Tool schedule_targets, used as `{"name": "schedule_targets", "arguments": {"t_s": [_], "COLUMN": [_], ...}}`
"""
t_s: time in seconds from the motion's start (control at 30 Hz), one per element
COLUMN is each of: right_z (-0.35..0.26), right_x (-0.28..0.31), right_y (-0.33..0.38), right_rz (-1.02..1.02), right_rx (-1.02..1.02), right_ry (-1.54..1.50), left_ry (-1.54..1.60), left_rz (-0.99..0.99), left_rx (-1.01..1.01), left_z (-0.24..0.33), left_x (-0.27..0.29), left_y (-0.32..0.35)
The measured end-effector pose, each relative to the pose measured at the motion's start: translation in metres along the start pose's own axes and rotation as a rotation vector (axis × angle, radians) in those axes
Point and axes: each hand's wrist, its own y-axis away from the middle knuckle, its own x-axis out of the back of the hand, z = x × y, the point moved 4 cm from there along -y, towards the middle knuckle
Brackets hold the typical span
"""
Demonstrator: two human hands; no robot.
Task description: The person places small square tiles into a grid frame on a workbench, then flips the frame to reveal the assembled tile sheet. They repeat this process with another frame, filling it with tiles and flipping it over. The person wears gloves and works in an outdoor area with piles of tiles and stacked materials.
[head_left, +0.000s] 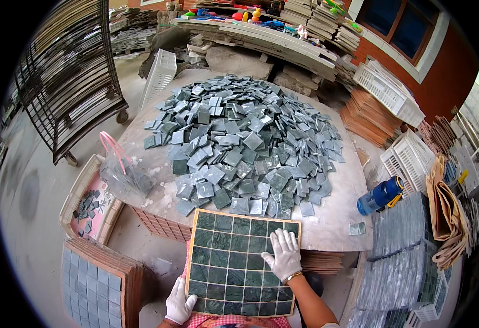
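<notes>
While pressing flat on the square wooden tray of dark green stone tiles (241, 265), right gloved hand (283, 254) – fingers spread, holding nothing. Left gloved hand (180, 303) – fingers curled over the tray's lower-left edge. Behind, heaped loose grey-green square tiles (245, 139) on the round stone table (332, 218).

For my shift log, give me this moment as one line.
left hand: gloved, holding tile board's lower left corner | right hand: gloved, flat on green tiles | loose tile pile beyond on table

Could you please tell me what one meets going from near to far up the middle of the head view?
Gloved right hand on the square tray of green tiles → heap of loose grey-green tiles on the round table → stone slabs.
</notes>
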Motion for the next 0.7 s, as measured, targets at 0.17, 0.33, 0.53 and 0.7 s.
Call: {"name": "schedule_targets", "arguments": {"t_s": [0.17, 0.33, 0.53, 0.7], "right_z": [0.083, 0.062, 0.038, 0.035], "right_x": [-0.007, -0.016, -0.028, -0.027], "right_y": [0.067, 0.141, 0.182, 0.180], "right_rz": [0.286, 0.376, 0.226, 0.215], "right_rx": [-0.311, -0.652, -0.846, -0.825], "right_ry": [0.004, -0.467, -0.768, -0.905], "left_ry": [0.116, 0.076, -0.145, -0.277], "left_rz": [-0.093, -0.059, 0.311, 0.176], "left_rx": [0.070, 0.226, -0.040, -0.306], "left_z": [-0.023, -0.061, 0.007, 0.079], "left_x": [-0.006, 0.007, 0.023, -0.001], "left_y": [0.008, 0.021, -0.040, -0.105]}}
